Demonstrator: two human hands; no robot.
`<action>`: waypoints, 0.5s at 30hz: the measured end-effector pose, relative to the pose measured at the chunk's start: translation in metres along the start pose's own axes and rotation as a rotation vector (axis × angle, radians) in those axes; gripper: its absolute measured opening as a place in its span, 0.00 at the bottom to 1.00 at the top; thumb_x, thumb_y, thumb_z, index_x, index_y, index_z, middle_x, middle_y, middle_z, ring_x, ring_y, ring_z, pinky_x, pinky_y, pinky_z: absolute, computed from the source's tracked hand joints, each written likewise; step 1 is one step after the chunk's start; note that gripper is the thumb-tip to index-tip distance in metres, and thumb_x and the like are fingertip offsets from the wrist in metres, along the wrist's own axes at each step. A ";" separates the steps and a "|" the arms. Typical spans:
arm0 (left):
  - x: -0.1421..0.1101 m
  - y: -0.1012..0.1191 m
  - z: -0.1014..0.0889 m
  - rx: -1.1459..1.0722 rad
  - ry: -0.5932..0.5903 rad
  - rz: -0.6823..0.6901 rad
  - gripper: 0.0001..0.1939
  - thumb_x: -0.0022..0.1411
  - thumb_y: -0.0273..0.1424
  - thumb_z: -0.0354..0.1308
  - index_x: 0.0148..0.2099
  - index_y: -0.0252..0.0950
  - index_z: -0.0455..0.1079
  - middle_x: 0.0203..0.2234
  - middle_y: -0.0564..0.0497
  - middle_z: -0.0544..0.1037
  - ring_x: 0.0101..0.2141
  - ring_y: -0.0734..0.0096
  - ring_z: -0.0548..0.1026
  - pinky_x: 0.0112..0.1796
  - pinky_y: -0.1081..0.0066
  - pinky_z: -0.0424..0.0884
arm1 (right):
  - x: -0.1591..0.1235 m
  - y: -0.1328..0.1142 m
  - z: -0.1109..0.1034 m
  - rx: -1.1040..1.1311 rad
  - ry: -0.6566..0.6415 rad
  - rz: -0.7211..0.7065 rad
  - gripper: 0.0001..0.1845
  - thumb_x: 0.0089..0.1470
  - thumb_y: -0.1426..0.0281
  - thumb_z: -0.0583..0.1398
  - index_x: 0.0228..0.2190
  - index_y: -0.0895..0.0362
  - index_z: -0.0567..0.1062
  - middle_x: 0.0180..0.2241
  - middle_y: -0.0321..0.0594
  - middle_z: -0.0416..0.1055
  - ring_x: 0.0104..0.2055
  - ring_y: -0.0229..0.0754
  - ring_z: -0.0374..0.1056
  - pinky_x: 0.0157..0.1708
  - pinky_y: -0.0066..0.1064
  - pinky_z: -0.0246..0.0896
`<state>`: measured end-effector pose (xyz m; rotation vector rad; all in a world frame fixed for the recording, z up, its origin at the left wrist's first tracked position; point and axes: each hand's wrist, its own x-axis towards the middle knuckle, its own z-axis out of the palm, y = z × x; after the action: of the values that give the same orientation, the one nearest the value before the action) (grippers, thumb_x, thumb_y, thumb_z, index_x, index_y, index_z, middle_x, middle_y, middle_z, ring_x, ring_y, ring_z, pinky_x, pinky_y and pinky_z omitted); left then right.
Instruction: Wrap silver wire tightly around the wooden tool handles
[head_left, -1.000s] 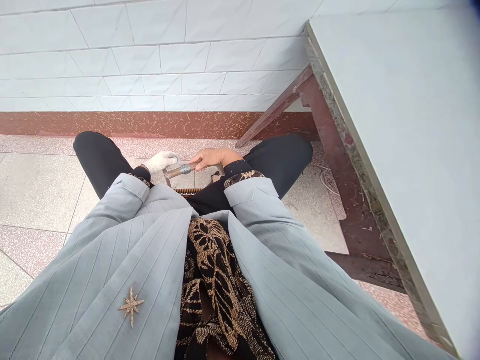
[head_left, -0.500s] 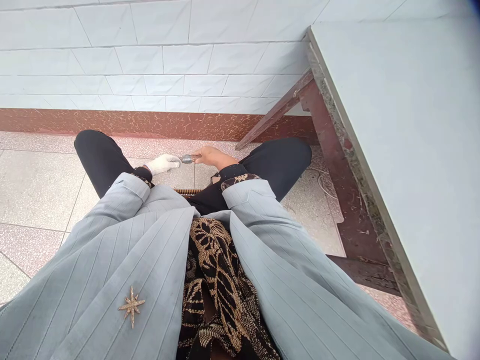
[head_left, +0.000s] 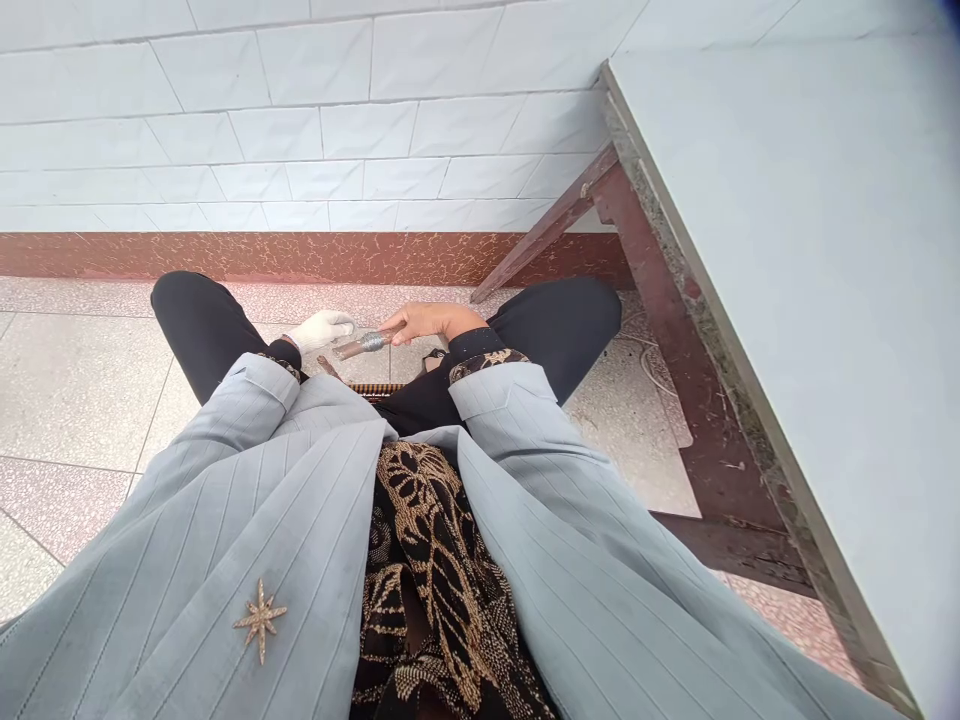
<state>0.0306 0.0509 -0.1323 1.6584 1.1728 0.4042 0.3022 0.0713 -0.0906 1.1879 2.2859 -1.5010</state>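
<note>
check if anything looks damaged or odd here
A few things: the brown stick in the right hand has silvery wrapping around it, perhaps a mend. Only the left hand is gloved. At the picture's right, the table edge looks rough and stained.

1 head camera looks forward and down, close above the jacket (head_left: 195,520).

Looks like a plain indoor room, home or small workshop, cannot tell which. Faced ahead with a white tiled wall (head_left: 300,135), edged along its foot by a red-brown veined skirting (head_left: 337,257). Paved with a speckled floor (head_left: 82,385) of pale and pinkish tiles. Furnished at right with a pale-topped table (head_left: 810,250), rough-edged, on a worn red-brown frame (head_left: 652,260).
</note>
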 end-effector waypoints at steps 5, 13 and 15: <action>-0.005 0.008 0.000 -0.222 -0.028 0.032 0.11 0.65 0.37 0.62 0.37 0.32 0.73 0.23 0.54 0.70 0.24 0.76 0.65 0.31 0.72 0.63 | -0.007 -0.006 -0.002 0.397 0.295 -0.147 0.35 0.54 0.69 0.66 0.64 0.55 0.76 0.41 0.41 0.81 0.35 0.38 0.70 0.42 0.32 0.69; -0.010 0.017 0.014 -0.069 -0.157 -0.060 0.06 0.61 0.31 0.61 0.36 0.33 0.75 0.21 0.56 0.68 0.22 0.77 0.64 0.28 0.73 0.61 | 0.013 -0.001 0.009 -0.175 0.483 0.223 0.27 0.58 0.71 0.66 0.59 0.55 0.82 0.48 0.45 0.82 0.49 0.48 0.75 0.48 0.32 0.64; -0.011 0.018 0.013 -0.034 -0.122 -0.070 0.06 0.60 0.30 0.60 0.36 0.32 0.76 0.21 0.56 0.69 0.22 0.77 0.64 0.28 0.73 0.62 | 0.013 0.000 0.009 -0.235 0.398 0.228 0.25 0.59 0.69 0.67 0.58 0.52 0.83 0.46 0.42 0.83 0.47 0.47 0.75 0.47 0.30 0.63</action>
<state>0.0440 0.0349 -0.1195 1.5852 1.1233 0.2736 0.2914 0.0705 -0.1019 1.7253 2.3690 -0.9534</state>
